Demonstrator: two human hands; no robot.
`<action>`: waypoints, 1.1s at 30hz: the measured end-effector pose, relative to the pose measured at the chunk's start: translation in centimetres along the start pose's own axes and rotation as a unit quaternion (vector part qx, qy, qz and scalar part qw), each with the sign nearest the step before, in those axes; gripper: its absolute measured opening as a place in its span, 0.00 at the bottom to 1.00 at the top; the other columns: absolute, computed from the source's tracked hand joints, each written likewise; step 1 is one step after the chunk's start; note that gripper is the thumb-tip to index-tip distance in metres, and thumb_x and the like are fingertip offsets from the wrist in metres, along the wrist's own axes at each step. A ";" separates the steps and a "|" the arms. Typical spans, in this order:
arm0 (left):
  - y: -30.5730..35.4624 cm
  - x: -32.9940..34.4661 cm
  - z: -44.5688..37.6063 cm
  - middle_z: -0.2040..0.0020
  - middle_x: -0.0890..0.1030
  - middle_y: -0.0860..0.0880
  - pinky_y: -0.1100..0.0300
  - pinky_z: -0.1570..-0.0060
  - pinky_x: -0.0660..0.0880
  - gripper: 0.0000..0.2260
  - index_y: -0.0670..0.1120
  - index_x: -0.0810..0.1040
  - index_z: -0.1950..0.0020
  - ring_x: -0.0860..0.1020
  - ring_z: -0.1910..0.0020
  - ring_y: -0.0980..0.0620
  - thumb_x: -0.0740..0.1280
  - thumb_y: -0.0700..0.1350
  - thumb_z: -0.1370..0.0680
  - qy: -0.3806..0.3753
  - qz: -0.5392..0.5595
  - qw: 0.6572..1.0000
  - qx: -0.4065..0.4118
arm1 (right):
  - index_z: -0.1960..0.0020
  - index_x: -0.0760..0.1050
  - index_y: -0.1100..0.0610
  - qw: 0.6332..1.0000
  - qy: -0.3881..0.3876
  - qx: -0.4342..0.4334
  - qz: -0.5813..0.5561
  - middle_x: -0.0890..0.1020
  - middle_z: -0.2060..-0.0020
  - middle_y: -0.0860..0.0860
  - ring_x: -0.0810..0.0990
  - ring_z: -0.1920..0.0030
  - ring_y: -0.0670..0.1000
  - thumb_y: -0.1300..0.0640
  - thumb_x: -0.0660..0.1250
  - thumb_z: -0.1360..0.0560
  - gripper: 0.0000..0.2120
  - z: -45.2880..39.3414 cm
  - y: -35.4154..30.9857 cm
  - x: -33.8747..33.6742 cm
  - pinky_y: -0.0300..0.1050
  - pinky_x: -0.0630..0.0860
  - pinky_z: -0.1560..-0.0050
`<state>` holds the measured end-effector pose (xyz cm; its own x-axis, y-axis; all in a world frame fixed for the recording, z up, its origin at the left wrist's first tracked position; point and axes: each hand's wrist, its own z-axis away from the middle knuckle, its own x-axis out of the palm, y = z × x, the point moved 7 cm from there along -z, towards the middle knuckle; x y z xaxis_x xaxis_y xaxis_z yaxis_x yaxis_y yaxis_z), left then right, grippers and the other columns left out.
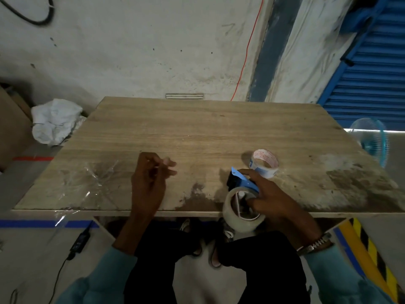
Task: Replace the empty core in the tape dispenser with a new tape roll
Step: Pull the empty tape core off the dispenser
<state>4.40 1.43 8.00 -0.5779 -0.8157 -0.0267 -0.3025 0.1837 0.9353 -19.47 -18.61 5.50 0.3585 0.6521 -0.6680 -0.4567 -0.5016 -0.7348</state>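
A blue and black tape dispenser lies at the front right of the wooden table. A roll of clear tape sits on it, overhanging the table's front edge. My right hand grips the dispenser and the roll, its index finger stretched along the blue blade guard and its thumb inside the roll's core. An empty white core with red print lies on the table just behind the dispenser. My left hand hovers above the table to the left with fingers loosely curled, holding nothing.
Crumpled clear plastic film lies on the table's front left. A white sack sits on the floor at the left, a small blue fan at the right. My knees are under the table's front edge.
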 end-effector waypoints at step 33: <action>-4.1 3.5 -0.1 0.49 0.88 0.54 0.65 0.49 0.78 0.13 0.54 0.89 0.46 0.81 0.58 0.65 0.70 0.37 0.20 -0.275 -0.364 0.884 -0.100 | 0.41 0.82 0.41 0.996 0.067 0.020 -0.057 0.85 0.52 0.35 0.81 0.55 0.27 0.60 0.80 0.27 0.21 -0.4 2.1 -0.7 0.23 0.72 0.57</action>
<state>3.70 -2.18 4.06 -0.5831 -0.2780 -0.7634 -0.6372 -0.4264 0.6420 -20.36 -20.38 4.34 0.5137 0.6214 -0.5916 -0.4375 -0.4035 -0.8036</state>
